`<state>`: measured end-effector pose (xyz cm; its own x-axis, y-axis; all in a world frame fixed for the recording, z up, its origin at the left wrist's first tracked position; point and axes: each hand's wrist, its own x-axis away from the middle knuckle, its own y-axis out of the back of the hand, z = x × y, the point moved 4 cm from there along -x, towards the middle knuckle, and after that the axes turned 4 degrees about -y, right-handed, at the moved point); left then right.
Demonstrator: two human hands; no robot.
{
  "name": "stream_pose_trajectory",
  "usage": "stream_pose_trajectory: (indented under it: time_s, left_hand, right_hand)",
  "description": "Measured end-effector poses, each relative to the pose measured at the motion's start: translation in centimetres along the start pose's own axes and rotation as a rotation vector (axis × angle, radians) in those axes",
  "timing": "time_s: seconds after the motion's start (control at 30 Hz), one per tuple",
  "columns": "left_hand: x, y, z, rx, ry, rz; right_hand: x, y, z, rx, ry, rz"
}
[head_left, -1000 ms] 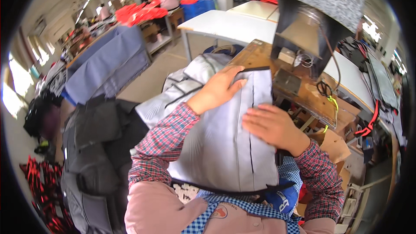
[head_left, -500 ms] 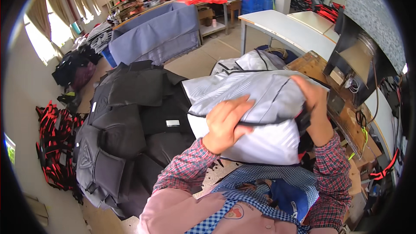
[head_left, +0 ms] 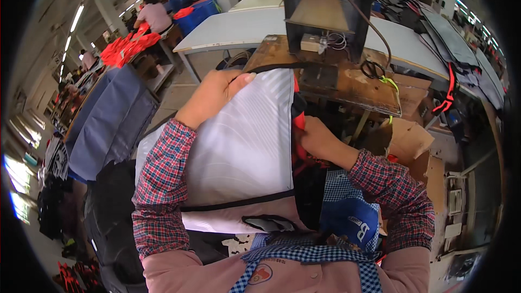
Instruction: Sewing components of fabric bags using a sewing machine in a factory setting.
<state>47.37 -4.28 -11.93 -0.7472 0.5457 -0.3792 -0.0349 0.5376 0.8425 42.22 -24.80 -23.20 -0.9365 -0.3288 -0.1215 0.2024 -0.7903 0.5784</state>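
Note:
A silver-grey fabric piece [head_left: 244, 141] with black-bound edges hangs in front of my body, its patterned face toward me. My left hand [head_left: 214, 95] is closed on its upper edge, with the thumb lying along the black binding. At the right side edge, red and black material [head_left: 298, 122] shows. My right hand [head_left: 321, 140] is closed on that red and black part; its fingertips are partly hidden. Lower down, a black-rimmed slit [head_left: 269, 223] crosses the fabric near my blue checked apron [head_left: 347, 206].
Ahead stands a worn wooden bench [head_left: 347, 95] bearing a black metal housing [head_left: 325, 13]. White tables [head_left: 233, 28] flank it. A cardboard box [head_left: 408, 144] sits at right, black fabric pieces [head_left: 111, 211] at lower left. A person [head_left: 154, 16] works farther back beside red fabric [head_left: 127, 48].
The view has turned right toward the bench. My left hand has gone from lying on the fabric to gripping its upper edge. The fabric now hangs upright, and my right hand holds its right side.

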Motion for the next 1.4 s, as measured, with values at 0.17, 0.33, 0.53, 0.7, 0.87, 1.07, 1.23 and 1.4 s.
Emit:
stream_pose_trajectory:
  time_s: [0.17,0.33,0.53,0.7,0.87,1.07,1.23,1.4]
  left_hand:
    - [-3.7,-7.9,3.0,0.200,-0.051,0.076]
    - [-7.2,-11.9,4.0,0.109,-0.048,0.206]
    - [-9.7,-13.8,5.8,0.079,0.001,0.258]
    - [-11.4,-13.9,7.3,0.103,-0.002,0.254]
    - [-13.0,-14.2,8.3,0.121,0.013,0.240]
    - [-14.9,-14.7,9.4,0.099,-0.023,0.205]
    - [-15.8,-14.7,9.6,0.130,-0.054,0.172]
    - [-16.0,-14.3,9.5,0.054,-0.017,0.165]
  right_hand:
    - [-0.4,4.4,-8.2,-0.687,-0.266,0.230]
    - [-4.2,10.5,-11.1,-1.049,-0.315,0.012]
    - [-8.6,11.8,-13.0,-0.540,-0.297,-0.106]
    - [-11.0,11.3,-14.6,-0.687,-0.346,-0.088]
    - [-12.3,10.9,-15.4,-0.914,-0.429,-0.141]
    - [-14.1,10.9,-16.4,-1.095,-0.479,-0.181]
    - [-15.0,11.4,-16.7,-1.118,-0.465,-0.209]
    - [-15.6,11.3,-16.2,-1.137,-0.441,-0.236]
